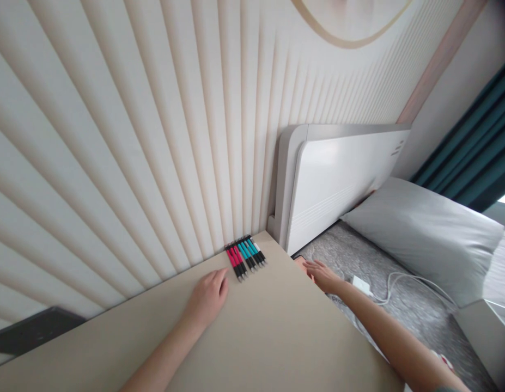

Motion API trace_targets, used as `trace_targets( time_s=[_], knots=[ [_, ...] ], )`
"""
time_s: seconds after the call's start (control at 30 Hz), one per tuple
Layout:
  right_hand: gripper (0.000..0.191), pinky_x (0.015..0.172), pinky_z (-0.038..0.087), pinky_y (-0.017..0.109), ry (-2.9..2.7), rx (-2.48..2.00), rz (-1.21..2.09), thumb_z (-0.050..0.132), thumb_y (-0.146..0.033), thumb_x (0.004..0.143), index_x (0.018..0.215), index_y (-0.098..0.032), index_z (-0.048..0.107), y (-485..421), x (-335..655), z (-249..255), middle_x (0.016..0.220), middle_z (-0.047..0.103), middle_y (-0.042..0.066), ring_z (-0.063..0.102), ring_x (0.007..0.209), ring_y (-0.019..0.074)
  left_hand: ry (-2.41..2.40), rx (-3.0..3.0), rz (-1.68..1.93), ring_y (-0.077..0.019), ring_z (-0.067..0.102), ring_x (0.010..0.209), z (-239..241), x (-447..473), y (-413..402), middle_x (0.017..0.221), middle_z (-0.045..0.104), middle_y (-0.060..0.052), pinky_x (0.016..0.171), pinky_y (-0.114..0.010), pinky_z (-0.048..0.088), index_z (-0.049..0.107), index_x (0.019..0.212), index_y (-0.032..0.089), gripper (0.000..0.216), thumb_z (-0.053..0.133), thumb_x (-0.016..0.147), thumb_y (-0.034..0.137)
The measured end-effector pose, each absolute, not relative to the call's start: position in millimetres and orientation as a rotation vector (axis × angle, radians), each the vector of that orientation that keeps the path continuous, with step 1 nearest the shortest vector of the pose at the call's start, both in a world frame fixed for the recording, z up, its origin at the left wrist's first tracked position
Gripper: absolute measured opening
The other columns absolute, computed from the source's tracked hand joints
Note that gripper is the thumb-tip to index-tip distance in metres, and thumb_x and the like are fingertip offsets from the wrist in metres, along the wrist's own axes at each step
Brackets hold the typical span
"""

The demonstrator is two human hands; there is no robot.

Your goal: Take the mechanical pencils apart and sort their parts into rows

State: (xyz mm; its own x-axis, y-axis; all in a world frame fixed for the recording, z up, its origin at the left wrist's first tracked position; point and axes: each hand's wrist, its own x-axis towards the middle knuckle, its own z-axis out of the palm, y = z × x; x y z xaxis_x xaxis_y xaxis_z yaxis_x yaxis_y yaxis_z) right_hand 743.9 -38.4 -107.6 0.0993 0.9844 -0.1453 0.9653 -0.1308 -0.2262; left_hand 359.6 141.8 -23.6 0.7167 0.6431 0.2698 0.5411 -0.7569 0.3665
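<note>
Near the table's wall-side corner lies a row of several pens with black grips: red pens (232,256), teal pens (247,252) and a white one (256,246) at the right end. Just left of the row, my left hand (209,291) rests on the tabletop (252,332) with its fingers curled in, and nothing shows in it. My right hand (323,276) reaches past the table's right edge, fingers stretched out, over a flat salmon-coloured object (301,265). That object is partly hidden by the hand and table edge; I cannot tell whether they touch.
Beyond the right table edge is a bed with a grey cover (354,250), a white headboard (334,185) and a pillow (427,234). A white charger (360,284) with a cable (415,276) lies there. The ribbed wall (187,136) borders the table; a dark panel (40,329) is at left.
</note>
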Motion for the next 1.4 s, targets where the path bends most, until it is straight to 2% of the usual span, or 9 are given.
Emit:
trace_targets(
  time_s=[0.13,0.23,0.5,0.6,0.73,0.83,0.93,1.1,1.4],
  knots=[
    [0.028,0.105,0.029,0.037,-2.008,-2.365,0.285,0.043,-0.001,0.072,0.072,-0.018,0.065,-48,744,-89,0.090,0.072,0.008,0.062,0.100,0.0207,0.938,2.675,0.560,-0.0222,0.064,0.099,-25,359,142,0.108,0.069,-0.009,0.091,-0.033,0.047,0.061,0.113,0.020,0.029,0.042,0.091,0.020],
    [0.027,0.090,0.038,0.032,-1.821,-2.420,0.100,0.041,-0.004,0.075,0.073,-0.018,0.064,-58,740,-63,0.079,0.069,0.007,0.062,0.085,0.0200,0.947,2.709,0.553,-0.0220,0.064,0.097,-25,360,141,0.105,0.068,-0.009,0.089,-0.033,0.046,0.060,0.113,0.019,0.029,0.041,0.091,0.018],
    [0.032,0.088,0.038,0.030,-1.788,-2.100,-0.120,0.037,-0.010,0.083,0.094,-0.020,0.065,-35,640,7,0.097,0.067,0.005,0.059,0.095,0.0189,0.894,3.001,0.327,-0.0231,0.062,0.089,2,340,114,0.092,0.068,-0.008,0.081,-0.036,0.045,0.062,0.096,0.018,0.020,0.044,0.090,0.012],
    [0.031,0.094,0.037,0.031,-1.796,-2.092,-0.077,0.040,-0.025,0.091,0.114,-0.021,0.060,-4,588,13,0.112,0.064,0.009,0.056,0.106,0.0209,0.758,3.073,0.290,-0.0232,0.061,0.088,13,307,97,0.090,0.067,-0.007,0.080,-0.038,0.045,0.061,0.088,0.018,0.016,0.046,0.089,0.011],
    [0.068,0.097,0.036,0.039,-1.677,-2.282,0.043,0.049,-0.060,0.084,0.138,-0.019,0.043,47,541,5,0.129,0.054,0.016,0.049,0.120,0.0307,0.747,3.110,0.338,-0.0231,0.060,0.083,17,237,74,0.086,0.066,-0.005,0.078,-0.039,0.045,0.061,0.087,0.019,0.013,0.051,0.086,0.011],
    [0.086,0.098,0.035,0.045,-1.567,-2.449,0.116,0.051,-0.070,0.077,0.146,-0.020,0.033,81,521,-4,0.135,0.047,0.020,0.045,0.125,0.0357,0.869,3.089,0.470,-0.0218,0.060,0.080,14,175,60,0.084,0.066,-0.003,0.080,-0.039,0.044,0.062,0.089,0.021,0.015,0.055,0.082,0.009],
    [0.087,0.094,0.037,0.049,-1.456,-2.573,0.108,0.053,-0.067,0.077,0.146,-0.020,0.031,104,510,-12,0.131,0.050,0.022,0.047,0.122,0.0389,0.989,3.071,0.631,-0.0202,0.060,0.077,8,117,46,0.081,0.067,-0.002,0.080,-0.038,0.044,0.064,0.093,0.021,0.021,0.053,0.081,0.007],
    [0.062,0.087,0.042,0.046,-1.398,-2.604,0.120,0.056,-0.048,0.078,0.132,-0.019,0.048,119,509,-17,0.118,0.059,0.021,0.054,0.114,0.0377,1.105,3.077,0.835,-0.0192,0.062,0.077,-1,46,27,0.082,0.068,-0.001,0.080,-0.037,0.044,0.064,0.097,0.022,0.029,0.044,0.085,0.006],
    [0.041,0.078,0.046,0.034,-1.648,-2.508,0.294,0.055,-0.025,0.078,0.117,-0.014,0.057,103,488,-5,0.109,0.066,0.020,0.064,0.101,0.0296,1.213,2.984,0.913,-0.0196,0.063,0.074,-6,20,5,0.079,0.067,-0.001,0.077,-0.037,0.048,0.064,0.094,0.023,0.026,0.043,0.087,0.010]
  ],
)
